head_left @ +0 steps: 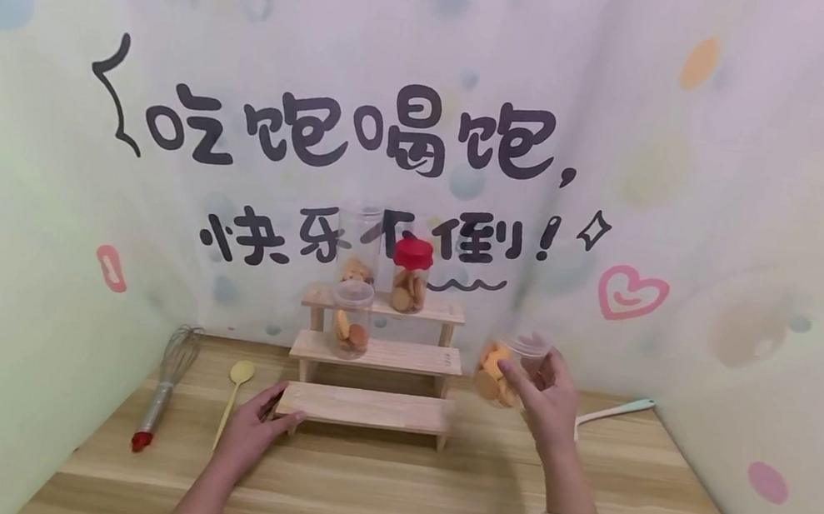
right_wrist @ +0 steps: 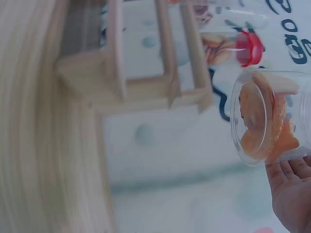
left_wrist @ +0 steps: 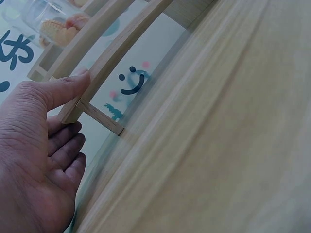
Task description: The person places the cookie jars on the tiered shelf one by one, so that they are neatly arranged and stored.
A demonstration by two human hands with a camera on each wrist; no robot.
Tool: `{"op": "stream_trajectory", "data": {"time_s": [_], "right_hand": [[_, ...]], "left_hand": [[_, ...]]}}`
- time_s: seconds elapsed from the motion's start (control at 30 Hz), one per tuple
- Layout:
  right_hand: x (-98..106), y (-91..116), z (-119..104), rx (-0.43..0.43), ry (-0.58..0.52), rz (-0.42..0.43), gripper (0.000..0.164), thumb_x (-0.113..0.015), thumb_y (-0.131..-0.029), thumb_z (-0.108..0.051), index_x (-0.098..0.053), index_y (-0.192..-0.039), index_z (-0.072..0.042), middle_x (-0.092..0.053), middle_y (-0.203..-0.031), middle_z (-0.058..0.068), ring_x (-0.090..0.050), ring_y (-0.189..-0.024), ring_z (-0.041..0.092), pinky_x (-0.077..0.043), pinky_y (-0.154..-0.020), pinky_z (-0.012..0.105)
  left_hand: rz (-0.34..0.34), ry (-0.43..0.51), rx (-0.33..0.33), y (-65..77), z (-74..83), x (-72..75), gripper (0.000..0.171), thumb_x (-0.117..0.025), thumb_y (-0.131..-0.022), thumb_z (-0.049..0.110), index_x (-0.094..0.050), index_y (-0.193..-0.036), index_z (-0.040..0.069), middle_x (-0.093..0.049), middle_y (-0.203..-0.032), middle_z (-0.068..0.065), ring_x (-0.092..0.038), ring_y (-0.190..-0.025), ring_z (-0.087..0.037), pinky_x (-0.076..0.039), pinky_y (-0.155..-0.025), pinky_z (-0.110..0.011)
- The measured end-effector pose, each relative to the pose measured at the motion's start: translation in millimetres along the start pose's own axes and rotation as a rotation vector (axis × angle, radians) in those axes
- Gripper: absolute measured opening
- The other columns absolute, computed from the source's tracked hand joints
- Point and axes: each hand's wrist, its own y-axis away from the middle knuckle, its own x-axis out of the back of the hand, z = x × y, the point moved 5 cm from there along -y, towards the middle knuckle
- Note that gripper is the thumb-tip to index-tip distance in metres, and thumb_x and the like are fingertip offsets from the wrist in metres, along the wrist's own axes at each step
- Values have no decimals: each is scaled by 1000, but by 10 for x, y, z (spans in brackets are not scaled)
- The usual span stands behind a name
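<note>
A three-step wooden display stand [head_left: 366, 407] stands on the table. My left hand [head_left: 250, 433] grips the left end of its lowest step, thumb on top and fingers curled beneath, as the left wrist view shows. To the right of the stand, my right hand [head_left: 550, 406] holds up a clear jar [head_left: 496, 375] of orange-brown cookies, above the table. In the right wrist view this jar [right_wrist: 262, 116] lies sideways across the picture. On the top step are a tall clear jar [head_left: 359, 243] and a red-lidded cookie jar [head_left: 409, 282]. Another clear cookie jar [head_left: 352, 326] sits left on the middle step.
At the left of the table lie a whisk [head_left: 172, 383] with a red end and a yellow spoon [head_left: 241, 373]. A utensil with a pale blue handle [head_left: 622, 411] lies at the right. Printed cloth walls [head_left: 727, 198] enclose the back and sides.
</note>
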Motion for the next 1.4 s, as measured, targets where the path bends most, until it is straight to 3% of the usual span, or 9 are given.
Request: {"op": "stream_trajectory", "data": {"time_s": [0.17,0.33,0.57,0.67,0.97,1.4], "right_hand": [[-240,21,-81,34,-67,-20,57,-82,-78,-23,-58,-130,-23,-66,-119,8,-65,-104,13,-54,-81,13],[-335,52,-73,54,-44,-66,58,-82,-78,-24,-56,-131,-28,-64,-127,2,-59,-120,12,-49,-96,13],[-353,36,-127,47,-45,-74,61,-81,-78,-25,-55,-133,-27,-62,-131,3,-56,-126,17,-47,-107,34],[-388,44,-141,55,-62,-79,61,-82,-78,-25,-55,-133,-27,-62,-132,3,-56,-127,18,-46,-109,38],[-564,37,-174,72,-115,-94,59,-82,-78,-22,-57,-131,-22,-62,-131,4,-56,-126,17,-45,-111,36],[-749,50,-155,6,-105,-135,64,-82,-77,-31,-54,-134,-27,-60,-134,2,-54,-129,21,-43,-112,39]], "left_hand": [[3,11,-15,3,27,18,87,-80,-75,45,-42,-146,12,-38,-154,-16,-35,-143,-29,-32,-118,-39],[9,-1,-21,2,26,31,87,-80,-74,47,-43,-145,13,-39,-153,-15,-36,-143,-29,-33,-117,-39],[11,23,-36,1,61,13,86,-80,-74,46,-44,-145,12,-40,-153,-15,-36,-143,-28,-32,-118,-40],[11,30,-30,6,57,17,86,-80,-74,46,-44,-145,13,-40,-153,-14,-36,-143,-28,-32,-118,-40],[29,12,-27,5,23,55,85,-80,-74,46,-45,-144,13,-41,-152,-14,-37,-142,-27,-33,-118,-40],[33,33,-42,46,34,25,83,-81,-75,40,-46,-143,10,-42,-151,-16,-40,-141,-28,-33,-117,-39]]}}
